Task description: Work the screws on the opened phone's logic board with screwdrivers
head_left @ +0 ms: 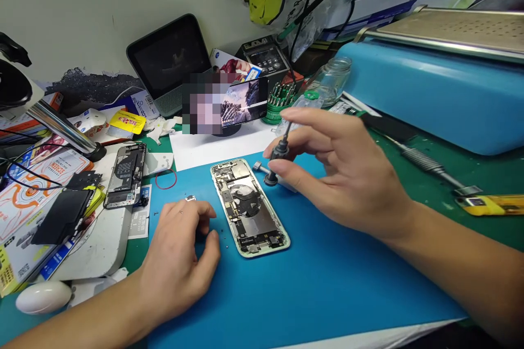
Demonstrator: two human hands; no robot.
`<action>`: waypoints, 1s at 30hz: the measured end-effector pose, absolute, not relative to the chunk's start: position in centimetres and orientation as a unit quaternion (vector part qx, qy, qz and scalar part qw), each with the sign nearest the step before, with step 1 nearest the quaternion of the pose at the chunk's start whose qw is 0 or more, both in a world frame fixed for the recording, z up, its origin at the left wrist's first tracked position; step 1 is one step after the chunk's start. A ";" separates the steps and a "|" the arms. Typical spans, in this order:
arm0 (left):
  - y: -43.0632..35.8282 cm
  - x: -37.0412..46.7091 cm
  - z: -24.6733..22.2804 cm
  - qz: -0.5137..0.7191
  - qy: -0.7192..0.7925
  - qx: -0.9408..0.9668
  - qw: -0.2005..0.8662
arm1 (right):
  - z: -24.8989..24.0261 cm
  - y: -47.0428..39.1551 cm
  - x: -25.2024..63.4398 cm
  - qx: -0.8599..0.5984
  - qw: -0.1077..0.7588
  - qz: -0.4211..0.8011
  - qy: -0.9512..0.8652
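An opened smartphone [250, 208] lies on the blue mat [327, 278], its inner parts bared within a pale frame. Just to its left, my left hand [180, 251] rests on the mat with loosely curled fingers and the thumb apart; no object shows in it. A small metal part [190, 198] lies beside its knuckles, and several tiny screws [224, 239] lie between this hand and the phone. Above the phone's right side, my right hand [339, 169] pinches a small grey screwdriver [279, 158] between thumb and fingers, its shaft pointing upward.
A removed phone screen assembly [126, 174] lies at left, near boxes and a metal lamp stand [65, 125]. At the back stand a propped phone [245, 102], a green bit holder [278, 106] and a glass jar [333, 79]. A brush [426, 163] and blue machine [434, 92] are right.
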State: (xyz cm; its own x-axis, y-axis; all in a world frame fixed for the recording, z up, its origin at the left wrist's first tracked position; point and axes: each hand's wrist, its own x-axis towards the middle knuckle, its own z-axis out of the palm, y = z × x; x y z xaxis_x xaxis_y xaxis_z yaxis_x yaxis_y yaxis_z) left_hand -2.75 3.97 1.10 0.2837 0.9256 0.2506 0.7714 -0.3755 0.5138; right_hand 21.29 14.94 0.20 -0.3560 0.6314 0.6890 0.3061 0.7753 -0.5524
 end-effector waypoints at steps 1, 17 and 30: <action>4.0 -2.7 1.2 0.262 0.540 0.785 0.152 | 0.1 14.9 21.2 -0.287 0.480 0.183 -0.808; 4.0 -2.9 1.3 0.271 0.514 0.791 0.191 | 1.0 14.5 21.0 -0.193 0.652 0.223 -0.698; 4.0 -2.9 1.4 0.263 0.511 0.794 0.199 | 1.1 15.6 20.6 -0.147 0.668 0.223 -0.695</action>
State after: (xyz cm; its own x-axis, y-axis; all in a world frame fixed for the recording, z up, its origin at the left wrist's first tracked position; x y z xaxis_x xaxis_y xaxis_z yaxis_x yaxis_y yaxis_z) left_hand -2.88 3.96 1.38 0.3392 0.9158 0.2150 0.7067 -0.3989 0.5843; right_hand 20.63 15.60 1.12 -0.0648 0.5017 0.8626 -0.0931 0.8576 -0.5058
